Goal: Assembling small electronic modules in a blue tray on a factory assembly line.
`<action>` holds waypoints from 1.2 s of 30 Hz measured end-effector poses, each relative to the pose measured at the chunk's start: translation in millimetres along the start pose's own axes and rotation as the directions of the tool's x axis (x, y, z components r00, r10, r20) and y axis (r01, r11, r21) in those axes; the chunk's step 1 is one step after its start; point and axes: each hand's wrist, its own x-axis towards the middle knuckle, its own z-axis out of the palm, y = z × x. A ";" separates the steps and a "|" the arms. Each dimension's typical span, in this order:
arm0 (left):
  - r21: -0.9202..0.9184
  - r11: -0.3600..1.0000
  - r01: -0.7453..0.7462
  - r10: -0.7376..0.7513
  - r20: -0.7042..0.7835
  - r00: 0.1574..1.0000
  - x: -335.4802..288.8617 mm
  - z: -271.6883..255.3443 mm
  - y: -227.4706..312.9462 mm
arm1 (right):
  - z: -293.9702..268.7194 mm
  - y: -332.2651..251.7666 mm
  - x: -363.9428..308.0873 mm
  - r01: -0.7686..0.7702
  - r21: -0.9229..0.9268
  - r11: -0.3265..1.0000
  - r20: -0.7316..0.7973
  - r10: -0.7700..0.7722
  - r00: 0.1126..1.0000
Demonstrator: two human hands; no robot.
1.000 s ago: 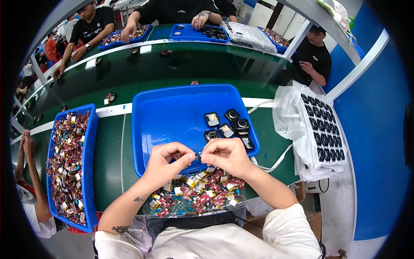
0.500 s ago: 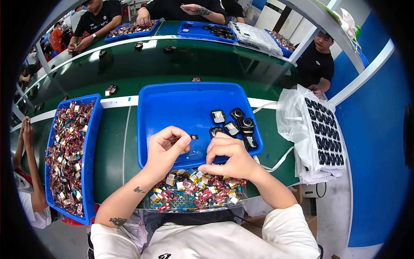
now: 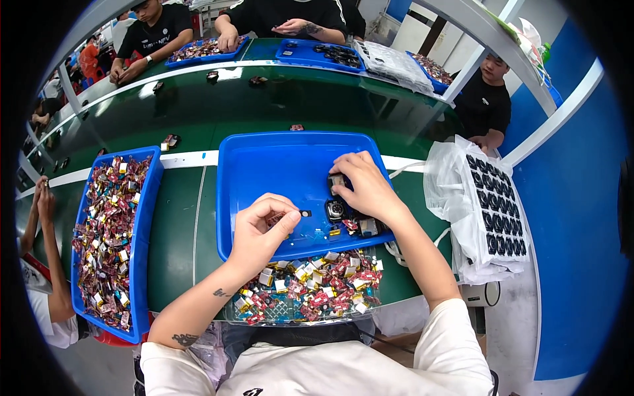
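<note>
In the head view, a small red part (image 3: 277,218) is pinched between the thumb and fingers of the left hand (image 3: 261,228), over the near side of a blue tray (image 3: 267,165), with a dark tip (image 3: 306,213) seen sticking out beyond the fingertips. Toward the tray's right side, a black case (image 3: 337,181) is gripped between the thumb and bent fingers of the right hand (image 3: 363,185); whether it is lifted cannot be told. Just below that hand, another black case (image 3: 335,210) is seen lying in the tray, and more pieces are partly hidden by the forearm. A clear tray (image 3: 272,310) heaped with red and white parts (image 3: 323,284) is placed nearest the body. A second blue tray (image 3: 144,244), similarly filled, is set to the left, and rows of black pieces (image 3: 495,204) are held at the right.
</note>
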 end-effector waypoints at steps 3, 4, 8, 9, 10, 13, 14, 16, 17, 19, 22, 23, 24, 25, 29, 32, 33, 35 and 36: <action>0.059 0.998 0.026 -0.023 -0.047 0.999 -1.0 -1.9 -0.5 | -0.5 -15.0 7.2 -0.235 0.309 0.921 0.026 0.239 0.971; 0.085 0.996 0.021 -0.016 -0.065 0.998 0.0 -1.4 -1.0 | -4.0 -25.0 7.7 -0.288 0.437 0.852 0.050 0.297 0.954; 0.149 0.989 0.000 0.022 -0.148 0.989 -1.3 -0.2 -2.3 | 6.2 -51.8 2.0 -0.320 0.838 0.442 0.237 0.234 0.943; 0.180 0.983 -0.043 0.073 -0.163 0.984 -0.2 0.0 -3.0 | 5.2 -58.7 0.8 -0.315 0.847 0.429 0.247 0.207 0.947; 0.182 0.982 -0.040 0.070 -0.164 0.984 0.4 -0.7 -4.1 | 4.7 -64.1 -1.0 -0.311 0.855 0.415 0.258 0.180 0.949; 0.285 0.958 -0.044 0.107 -0.210 0.972 1.1 -1.9 -6.9 | 1.9 -73.4 -5.6 -0.308 0.847 0.433 0.259 0.169 0.951; 0.294 0.956 -0.022 0.088 -0.215 0.973 0.8 -1.9 -6.2 | 1.2 -74.9 -6.3 -0.294 0.840 0.457 0.247 0.161 0.956; 0.303 0.953 0.005 0.065 -0.221 0.973 0.7 -2.1 -6.8 | 1.7 -75.2 -6.8 -0.313 0.847 0.430 0.265 0.170 0.949; 0.307 0.952 0.015 0.056 -0.222 0.974 0.5 -2.6 -7.6 | 2.2 -75.2 -7.2 -0.330 0.844 0.424 0.284 0.169 0.944; 0.311 0.950 0.028 0.044 -0.222 0.974 0.6 -3.5 -6.8 | 2.9 -75.9 -7.9 -0.347 0.841 0.415 0.304 0.168 0.938; 0.345 0.938 0.032 0.026 -0.165 0.986 0.8 -3.6 -3.2 | 4.3 -76.3 -11.2 -0.341 0.846 0.410 0.289 0.184 0.939; 0.370 0.929 0.028 0.032 -0.153 0.988 0.5 -3.8 -3.0 | 6.5 -74.9 -13.6 -0.344 0.852 0.395 0.290 0.190 0.938; 0.395 0.918 0.024 0.035 -0.141 0.989 0.4 -3.8 -3.9 | 8.7 -73.8 -15.8 -0.348 0.858 0.379 0.292 0.197 0.936; 0.396 0.918 0.026 0.031 -0.137 0.990 0.5 -3.4 -4.4 | 10.0 -74.5 -17.4 -0.349 0.859 0.375 0.292 0.200 0.935; 0.424 0.906 0.015 0.054 -0.149 0.987 0.7 -1.8 -3.9 | 10.2 -79.7 -19.7 -0.347 0.851 0.394 0.271 0.236 0.933; 0.390 0.921 0.022 0.050 -0.173 0.984 1.2 -1.3 -4.6 | 13.1 -79.9 -20.8 -0.339 0.854 0.395 0.262 0.237 0.936; 0.382 0.924 0.019 0.050 -0.169 0.984 1.2 -0.8 -4.4 | 13.6 -80.1 -21.9 -0.329 0.856 0.399 0.248 0.242 0.938; 0.366 0.930 0.033 0.032 -0.168 0.985 1.3 -0.7 -4.2 | 13.9 -80.5 -23.1 -0.318 0.859 0.401 0.234 0.243 0.941; 0.347 0.937 0.046 0.016 -0.171 0.985 1.4 -0.6 -4.6 | 14.2 -80.2 -23.4 -0.306 0.861 0.407 0.223 0.240 0.945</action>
